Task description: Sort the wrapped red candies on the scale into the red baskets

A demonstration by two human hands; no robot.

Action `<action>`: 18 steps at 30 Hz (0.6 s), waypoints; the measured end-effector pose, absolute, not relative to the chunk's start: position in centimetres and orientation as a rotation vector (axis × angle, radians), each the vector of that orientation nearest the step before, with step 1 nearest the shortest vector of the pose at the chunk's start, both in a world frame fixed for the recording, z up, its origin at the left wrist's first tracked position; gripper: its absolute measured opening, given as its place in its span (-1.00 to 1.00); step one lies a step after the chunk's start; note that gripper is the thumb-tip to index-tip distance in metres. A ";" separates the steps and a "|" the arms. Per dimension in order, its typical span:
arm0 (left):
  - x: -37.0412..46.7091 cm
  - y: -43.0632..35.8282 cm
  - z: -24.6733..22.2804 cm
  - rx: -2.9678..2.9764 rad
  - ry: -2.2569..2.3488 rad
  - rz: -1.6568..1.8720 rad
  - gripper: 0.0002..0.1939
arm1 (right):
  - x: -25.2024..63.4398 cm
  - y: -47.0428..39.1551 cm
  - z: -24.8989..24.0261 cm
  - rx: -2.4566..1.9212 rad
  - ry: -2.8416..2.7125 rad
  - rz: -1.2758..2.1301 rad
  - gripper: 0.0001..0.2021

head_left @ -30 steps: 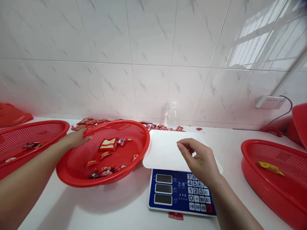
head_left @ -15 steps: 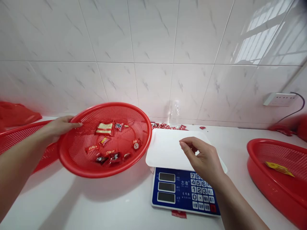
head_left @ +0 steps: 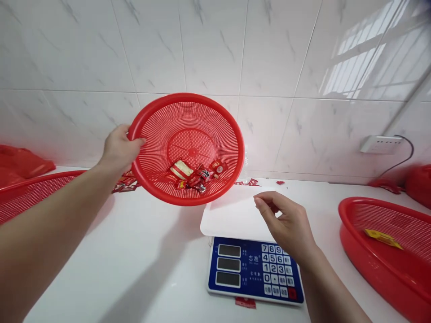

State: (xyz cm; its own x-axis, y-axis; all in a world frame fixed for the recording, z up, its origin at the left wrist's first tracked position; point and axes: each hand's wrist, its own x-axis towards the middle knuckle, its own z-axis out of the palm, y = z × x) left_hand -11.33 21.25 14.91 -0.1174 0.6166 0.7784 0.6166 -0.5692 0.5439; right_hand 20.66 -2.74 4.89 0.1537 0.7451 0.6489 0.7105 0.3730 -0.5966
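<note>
White tiled wall (head_left: 215, 49) with grey marbling fills the back, window glare upper right. White table (head_left: 104, 255) below it. Lifted over the table, left of center: the red basket (head_left: 202, 112), round, mesh sides, tipped so its mouth faces the wearer; its shadow falls on the table below. Lower right rim overlaps the pan's far left part in view; can't tell if they touch. Second basket (head_left: 363, 264), also red, sits at the right edge. Third basket (head_left: 33, 195), red mesh, at the left edge, partly behind the left forearm.

Blue-faced scale (head_left: 256, 269) near center front, keypad and three dark displays toward the wearer, white pan (head_left: 232, 220) on top.

Left hand (head_left: 121, 148): grip clamped on the red basket's left rim, thumb inside. Right hand (head_left: 286, 220): curled above the pan's right part, thumb and index tips together.

Red bag (head_left: 25, 162) far left by the wall. Wall socket (head_left: 380, 144) on the right, dark cable (head_left: 409, 146) running from it. Wrapped candies (head_left: 204, 175) bunched at the red basket's low side, one cream-and-red packet (head_left: 181, 169) among them. Yellow packet (head_left: 383, 237) in the second basket. Red scrap (head_left: 245, 303) at the scale's front edge.
</note>
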 end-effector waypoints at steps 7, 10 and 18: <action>-3.7 16.1 14.3 2.231 1.310 1.938 -0.70 | 21.1 -2.8 5.2 -1.298 -1.549 0.009 -0.84; -2.0 14.7 14.2 2.343 1.324 2.005 -0.69 | 21.2 -2.9 5.3 -1.290 -1.543 0.017 -0.84; 0.5 12.1 13.2 2.527 0.993 2.128 -0.73 | 21.5 -2.8 5.3 -1.302 -1.505 0.046 -0.86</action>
